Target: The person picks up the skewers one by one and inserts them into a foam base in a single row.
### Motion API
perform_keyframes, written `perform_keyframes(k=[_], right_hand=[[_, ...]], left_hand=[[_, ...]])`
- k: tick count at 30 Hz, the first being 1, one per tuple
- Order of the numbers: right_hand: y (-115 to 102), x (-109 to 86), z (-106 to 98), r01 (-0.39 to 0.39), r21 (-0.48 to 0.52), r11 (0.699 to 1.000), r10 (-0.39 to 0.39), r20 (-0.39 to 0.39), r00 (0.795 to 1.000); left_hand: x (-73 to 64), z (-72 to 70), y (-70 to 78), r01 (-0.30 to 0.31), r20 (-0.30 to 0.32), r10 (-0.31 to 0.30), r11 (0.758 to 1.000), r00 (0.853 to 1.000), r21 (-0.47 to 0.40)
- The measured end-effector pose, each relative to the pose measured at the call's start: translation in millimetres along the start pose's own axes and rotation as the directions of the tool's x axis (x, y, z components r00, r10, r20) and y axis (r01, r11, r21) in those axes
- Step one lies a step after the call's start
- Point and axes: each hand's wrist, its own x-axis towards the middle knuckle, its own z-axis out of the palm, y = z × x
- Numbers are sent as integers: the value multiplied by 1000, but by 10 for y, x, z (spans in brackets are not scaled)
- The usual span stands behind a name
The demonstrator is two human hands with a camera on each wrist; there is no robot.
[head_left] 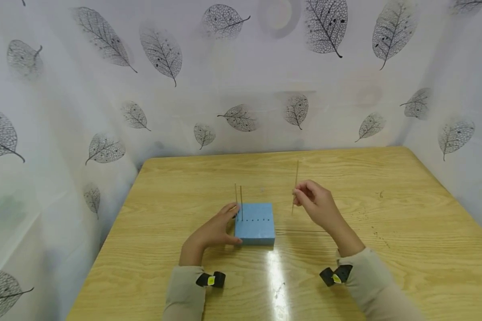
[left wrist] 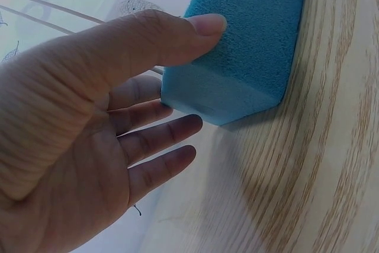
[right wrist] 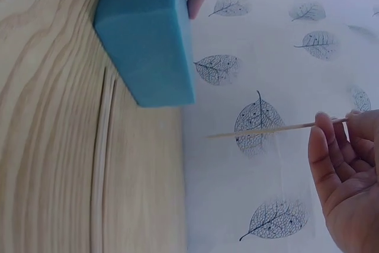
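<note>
A blue foam block [head_left: 257, 232] sits on the table, a row of small dark holes across its top. Two thin wooden sticks [head_left: 242, 203] stand upright in it near its left end. My left hand [head_left: 210, 229] holds the block from the left. Its thumb [left wrist: 204, 25] presses the near face, while the index and middle fingers reach round behind. To the right of the block and above the table, my right hand [head_left: 319, 205] pinches another thin wooden stick [right wrist: 266, 130] between thumb and fingertips. That stick is nearly upright, its lower end pointing down, apart from the block.
Several more sticks [head_left: 301, 232] lie on the wooden table [head_left: 164, 191], just right of the block and partly under the right forearm. A white curtain [head_left: 257, 80] printed with leaves hangs behind the table. Both wrists wear black straps [head_left: 210, 279].
</note>
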Motion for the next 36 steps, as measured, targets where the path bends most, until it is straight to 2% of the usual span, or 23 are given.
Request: perform_keyframes(k=[12,16,27,36], right_hand=[[-126,129,199,59,155,986,-58,-13,998],[-185,177,306,54,159,986,-57,14,998],[-225,237,658,64,176,982,-82,93,992],[-203,213,771,43,197,979,-67,117,991]], left_hand=[[19,-36,17,-34,-8,35,999,999,33],[25,-40,11,-43,-12,43,998,999,48],[25,-28,-10,-55,-28,55,998,998,5],[11,-16,-10,-41,-18,41,999,999,-10]])
